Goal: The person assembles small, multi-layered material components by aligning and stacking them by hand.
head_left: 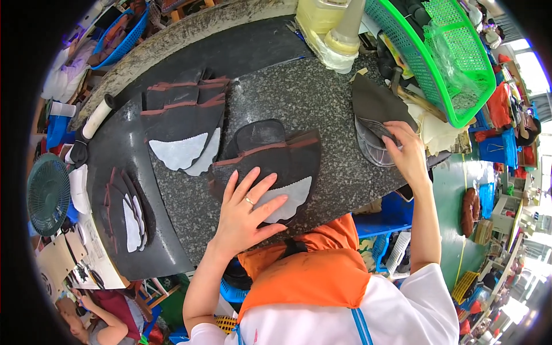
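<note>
Your left grip (244,224) is released: the hand lies flat with its fingers spread, pressing on a dark panel (302,152) and clenching nothing. That panel sits right under your fingers on the speckled counter (339,172), near the edge closest to you. Its reddish-brown strip (259,152) runs across just beyond your fingertips, and a rounded black piece (261,135) shows past the strip, on the far side. The pale grey patch (298,195) on the panel comes out to the right of your fingers, with your thumb by its near end. You have a ring (248,200) on one finger of this hand.

Your right grip (411,158) is at the charcoal pile (376,103), well apart from the panel and over on the right of the counter. Your fingertips touch the near right part of the pile, where the layers end; the thumb is hard to make out, so I cannot tell whether you are grasping a layer or only resting on it. A curved, see-through-looking layer (368,144) shows from under the pile, beside your fingertips.

Left of your left grip, apart from it, lies a patched stack (184,123) with white patches toward you. Farther left and nearer you is a smaller stack (118,201). Beyond your right grip stands a green basket (483,100).
</note>
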A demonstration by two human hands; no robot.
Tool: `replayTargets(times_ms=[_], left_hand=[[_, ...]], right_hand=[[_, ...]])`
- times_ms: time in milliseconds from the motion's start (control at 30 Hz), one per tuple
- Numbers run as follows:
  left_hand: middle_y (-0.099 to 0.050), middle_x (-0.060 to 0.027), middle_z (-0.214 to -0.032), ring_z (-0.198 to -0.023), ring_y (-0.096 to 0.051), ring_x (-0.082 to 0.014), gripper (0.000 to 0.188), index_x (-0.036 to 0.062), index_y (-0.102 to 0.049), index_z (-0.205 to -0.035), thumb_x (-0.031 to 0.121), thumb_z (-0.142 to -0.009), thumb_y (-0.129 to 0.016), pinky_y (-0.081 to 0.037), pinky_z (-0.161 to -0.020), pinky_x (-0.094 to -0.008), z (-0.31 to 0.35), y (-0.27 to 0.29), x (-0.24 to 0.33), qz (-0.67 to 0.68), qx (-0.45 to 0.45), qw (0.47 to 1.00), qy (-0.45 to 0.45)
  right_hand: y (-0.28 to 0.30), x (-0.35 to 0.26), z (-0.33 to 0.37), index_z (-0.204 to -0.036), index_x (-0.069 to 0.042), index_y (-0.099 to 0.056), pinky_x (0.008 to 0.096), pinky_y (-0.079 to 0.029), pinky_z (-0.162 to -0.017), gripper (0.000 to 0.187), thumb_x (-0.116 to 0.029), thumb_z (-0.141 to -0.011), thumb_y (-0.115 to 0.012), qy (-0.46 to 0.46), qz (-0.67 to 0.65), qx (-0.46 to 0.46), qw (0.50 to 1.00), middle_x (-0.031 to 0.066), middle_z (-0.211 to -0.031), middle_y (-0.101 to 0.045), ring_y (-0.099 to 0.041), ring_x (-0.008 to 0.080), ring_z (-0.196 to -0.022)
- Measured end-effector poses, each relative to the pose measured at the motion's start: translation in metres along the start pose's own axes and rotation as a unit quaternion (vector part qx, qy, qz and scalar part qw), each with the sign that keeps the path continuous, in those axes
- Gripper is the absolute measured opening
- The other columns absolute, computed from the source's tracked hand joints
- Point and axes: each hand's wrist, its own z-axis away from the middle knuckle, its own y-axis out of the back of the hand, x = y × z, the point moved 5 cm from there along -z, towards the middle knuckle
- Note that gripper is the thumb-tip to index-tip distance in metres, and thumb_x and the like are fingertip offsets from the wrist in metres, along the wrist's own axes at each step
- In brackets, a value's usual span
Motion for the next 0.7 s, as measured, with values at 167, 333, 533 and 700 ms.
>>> replayTargets(times_ms=[167, 333, 533, 700], left_hand=[[-0.050, -0.0079, -0.140, -0.133, -0.040, -0.0338, 0.056, 0.0230, -0.066, -0.116, 0.038, -0.065, -0.080, -0.022, -0.112, -0.0523, 0.003, -0.004, -0.001, -0.015, 0.037, 0.999, -0.010], [-0.051, -0.0108, -0.139, -0.134, -0.040, -0.0364, 0.052, 0.0215, -0.067, -0.114, 0.047, -0.070, -0.074, -0.021, -0.112, -0.0538, 0.005, -0.002, -0.002, -0.016, 0.033, 0.999, -0.013], [-0.049, -0.0079, -0.141, -0.134, -0.040, -0.0338, 0.057, 0.0230, -0.066, -0.116, 0.040, -0.064, -0.080, -0.022, -0.112, -0.0521, 0.001, -0.002, 0.001, -0.010, 0.027, 1.000, -0.009], [-0.049, -0.0080, -0.141, -0.134, -0.040, -0.0338, 0.058, 0.0237, -0.065, -0.118, 0.040, -0.064, -0.080, -0.023, -0.111, -0.0525, 0.006, -0.002, -0.001, -0.013, 0.032, 0.999, -0.006]], right_hand=[[0.003, 0.008, -0.008, -0.112, -0.003, -0.062, 0.0358, -0.050, -0.079, 0.028, -0.005, -0.084, -0.063, -0.036, -0.044, 0.047, 0.997, 0.0137, -0.113, -0.063, -0.064, 0.0327, -0.094], [0.017, -0.010, -0.021, -0.114, -0.009, -0.064, 0.0383, -0.047, -0.082, 0.034, 0.005, -0.083, -0.055, 0.077, -0.014, -0.038, 0.996, 0.0144, -0.095, -0.058, -0.060, 0.0325, -0.093], [0.069, 0.004, -0.050, -0.104, -0.004, -0.071, 0.0260, -0.041, -0.069, 0.030, 0.002, -0.084, -0.049, 0.062, -0.066, 0.089, 0.992, 0.0041, -0.085, -0.053, -0.050, 0.0147, -0.076], [0.067, -0.029, -0.016, -0.144, -0.001, -0.038, 0.0263, -0.048, -0.085, 0.054, -0.009, -0.093, -0.054, -0.069, -0.355, 0.233, 0.903, 0.0098, -0.105, -0.067, -0.063, 0.0167, -0.093]])
